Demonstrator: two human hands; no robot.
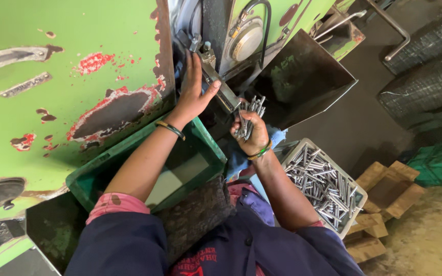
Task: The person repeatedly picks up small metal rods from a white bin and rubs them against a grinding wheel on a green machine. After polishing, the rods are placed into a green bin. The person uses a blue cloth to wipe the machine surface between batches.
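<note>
Metal rods [250, 110] upright in right hand [251, 134]

Bright green paint covered the machine [67, 61], with red primer and dark bare patches showing through in flakes. The crate [200, 153] below was a deeper green, pale inside. Silvery grey pins [251, 115] shone in the right hand [249, 135], and more silver rods filled the white tray [356, 197]. Sleeves were navy over pink cuffs. Both wrists wore green bangles. The chute [303, 82] was dull black.
</note>
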